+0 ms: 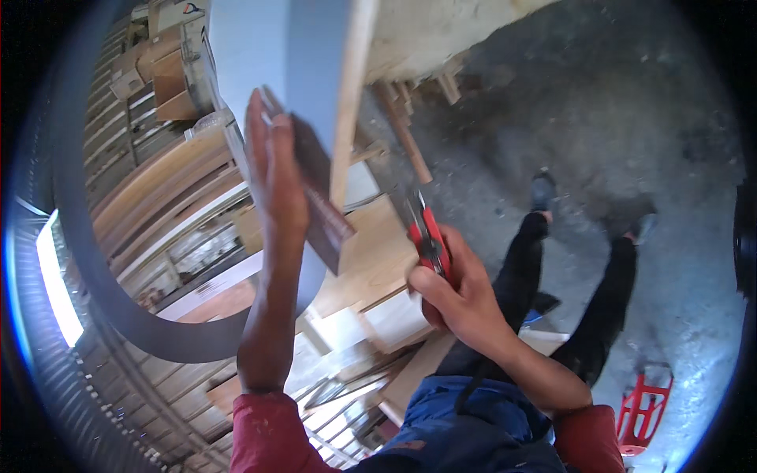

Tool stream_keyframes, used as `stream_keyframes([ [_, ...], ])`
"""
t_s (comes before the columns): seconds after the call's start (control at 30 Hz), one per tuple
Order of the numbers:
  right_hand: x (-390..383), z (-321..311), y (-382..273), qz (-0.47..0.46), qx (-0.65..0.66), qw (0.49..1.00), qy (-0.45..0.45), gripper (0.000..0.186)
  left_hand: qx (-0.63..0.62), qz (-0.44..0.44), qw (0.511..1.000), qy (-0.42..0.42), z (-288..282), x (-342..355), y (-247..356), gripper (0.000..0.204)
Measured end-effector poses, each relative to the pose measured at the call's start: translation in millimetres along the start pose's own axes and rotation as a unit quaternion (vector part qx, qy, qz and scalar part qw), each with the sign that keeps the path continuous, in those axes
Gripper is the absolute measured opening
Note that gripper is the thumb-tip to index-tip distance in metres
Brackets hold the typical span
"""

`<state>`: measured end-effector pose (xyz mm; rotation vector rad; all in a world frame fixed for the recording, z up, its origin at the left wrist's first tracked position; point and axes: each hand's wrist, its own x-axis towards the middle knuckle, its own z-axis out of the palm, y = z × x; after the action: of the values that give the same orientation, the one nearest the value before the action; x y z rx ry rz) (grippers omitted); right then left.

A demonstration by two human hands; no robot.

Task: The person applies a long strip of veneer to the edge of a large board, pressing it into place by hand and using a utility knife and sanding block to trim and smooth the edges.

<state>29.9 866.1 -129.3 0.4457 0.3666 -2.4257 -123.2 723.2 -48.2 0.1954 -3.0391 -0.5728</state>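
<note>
My left hand is raised, its fingers and thumb closed around a dark brown flat block. The block is held against or very near a pale blue-white panel with a bare wood edge. Motion blurs this hand, so contact with the panel cannot be told. To its right, my right hand grips a red-and-black hand tool with a pointed metal tip directed up and away from me. The tool's exact kind is unclear. It is apart from the panel and the block.
A grey curved band sweeps around the left. Behind it lie stacked boards and cardboard boxes. Wood offcuts lie on the concrete floor. Below my hands are wooden panels. A red frame-like object stands at lower right.
</note>
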Motion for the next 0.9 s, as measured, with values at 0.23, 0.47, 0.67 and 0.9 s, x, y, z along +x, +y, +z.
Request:
stream_keyframes([
  [0.23, 24, 87, 2, -0.189, -0.254, 0.933, 0.170, 0.043, 0.004, 0.001, 1.000, 0.004, -23, 6, -44, 0.082],
  [0.47, -12, 95, -27, -0.270, -0.310, 0.884, 0.224, 0.040, -0.498, -0.166, 0.851, 0.020, -40, -164, -66, 0.035],
  [0.67, 23, 86, -78, -0.332, -0.375, 0.826, 0.258, 0.040, -0.799, -0.294, 0.524, -0.029, 3, -155, -70, 0.056],
  [0.9, 31, 73, -104, -0.296, -0.394, 0.814, 0.307, 0.032, -0.911, -0.299, 0.258, 0.119, 37, -107, -47, 0.050],
])
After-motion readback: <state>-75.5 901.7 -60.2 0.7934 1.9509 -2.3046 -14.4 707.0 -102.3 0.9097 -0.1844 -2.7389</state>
